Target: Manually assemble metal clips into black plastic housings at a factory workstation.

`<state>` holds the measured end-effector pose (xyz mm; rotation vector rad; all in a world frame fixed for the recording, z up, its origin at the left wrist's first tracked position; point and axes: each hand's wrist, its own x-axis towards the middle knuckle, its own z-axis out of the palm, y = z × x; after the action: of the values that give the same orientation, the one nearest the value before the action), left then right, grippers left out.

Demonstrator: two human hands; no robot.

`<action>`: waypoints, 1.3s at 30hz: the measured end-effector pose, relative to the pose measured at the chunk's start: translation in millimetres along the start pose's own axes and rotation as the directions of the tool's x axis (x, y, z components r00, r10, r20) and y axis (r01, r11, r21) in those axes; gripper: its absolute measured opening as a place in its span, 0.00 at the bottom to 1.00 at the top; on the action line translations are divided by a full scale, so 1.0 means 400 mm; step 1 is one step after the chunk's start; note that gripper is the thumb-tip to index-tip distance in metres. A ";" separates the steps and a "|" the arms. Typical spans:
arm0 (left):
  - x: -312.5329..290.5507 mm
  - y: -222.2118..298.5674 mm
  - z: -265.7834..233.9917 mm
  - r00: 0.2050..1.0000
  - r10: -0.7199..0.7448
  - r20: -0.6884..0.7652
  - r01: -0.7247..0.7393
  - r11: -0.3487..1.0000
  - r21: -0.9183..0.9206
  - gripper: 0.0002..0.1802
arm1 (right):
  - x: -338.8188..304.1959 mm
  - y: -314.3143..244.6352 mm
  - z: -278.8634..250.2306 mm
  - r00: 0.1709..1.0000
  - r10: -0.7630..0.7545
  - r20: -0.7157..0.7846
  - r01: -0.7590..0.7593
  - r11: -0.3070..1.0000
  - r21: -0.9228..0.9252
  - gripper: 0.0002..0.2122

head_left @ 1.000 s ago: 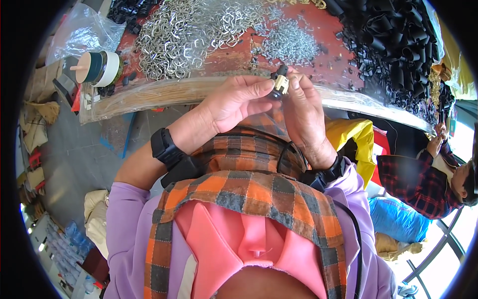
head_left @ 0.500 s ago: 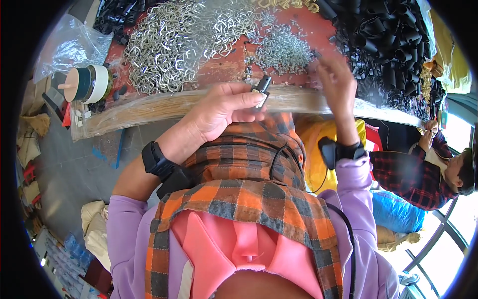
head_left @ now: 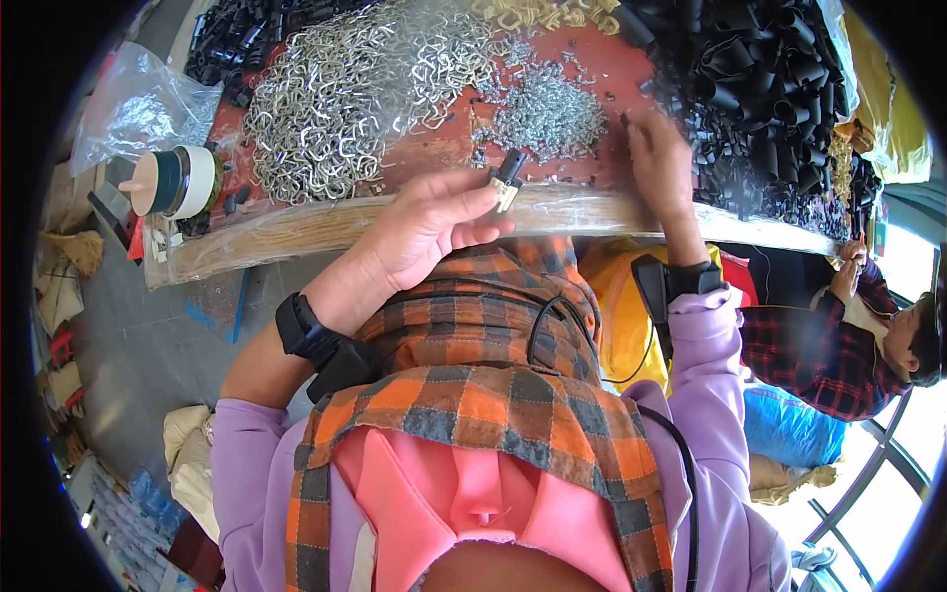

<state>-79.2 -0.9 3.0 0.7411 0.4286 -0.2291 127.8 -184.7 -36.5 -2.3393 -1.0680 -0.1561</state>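
My left hand (head_left: 434, 222) is closed, with thumb and fingers gripping a small part (head_left: 506, 181) that has a black cylindrical end and a cream-coloured body. It hangs just over the table's near edge. To the right, my right hand (head_left: 663, 163) is low over the red tabletop (head_left: 621, 74), its fingers drawn together. A tiny dark thing shows at those fingertips, too small to name. Between the hands, farther back, lies a heap of small silvery metal pieces (head_left: 547, 113). Black tube-like pieces (head_left: 760, 79) are piled right of my right hand.
Bent metal hooks or rings (head_left: 326, 99) form a large heap at the left, with gold-coloured pieces (head_left: 552, 12) at the back. A lidded jar (head_left: 173, 183) and a clear plastic bag (head_left: 148, 109) are far left. Another person (head_left: 819, 355) is at the right. A cable (head_left: 538, 335) crosses my apron.
My right hand has come down to the tabletop and is no longer blurred. The part in my left hand has turned, showing more of its cream side. The view has shifted slightly.
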 end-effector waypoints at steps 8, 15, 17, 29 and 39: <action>-0.002 -0.015 0.010 0.996 0.082 -0.042 -0.082 0.997 0.000 0.13 | -0.075 -0.186 -0.032 0.852 0.231 0.470 -0.489 0.030 0.872 0.05; -0.006 -0.013 0.012 0.991 0.117 -0.062 -0.116 0.993 0.026 0.15 | -0.117 -0.313 0.001 0.823 0.064 0.565 -0.553 -0.138 0.822 0.05; -0.008 -0.011 0.009 0.990 0.116 -0.074 -0.114 0.993 0.033 0.15 | -0.118 -0.324 0.005 0.826 0.088 0.557 -0.557 -0.030 0.830 0.05; -0.006 -0.012 0.039 0.997 0.046 0.061 -0.057 0.980 0.192 0.12 | -0.112 -0.308 -0.007 0.978 -0.179 -0.104 0.206 0.854 0.478 0.11; 0.027 -0.006 0.028 0.993 0.044 0.109 -0.064 0.980 0.188 0.13 | -0.024 -0.030 -0.113 0.983 -0.032 -0.183 0.039 0.999 0.034 0.11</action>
<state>-67.1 -10.9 4.0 0.9240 0.2894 -0.2594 118.1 -209.0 3.3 -2.2247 -1.0134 -0.3531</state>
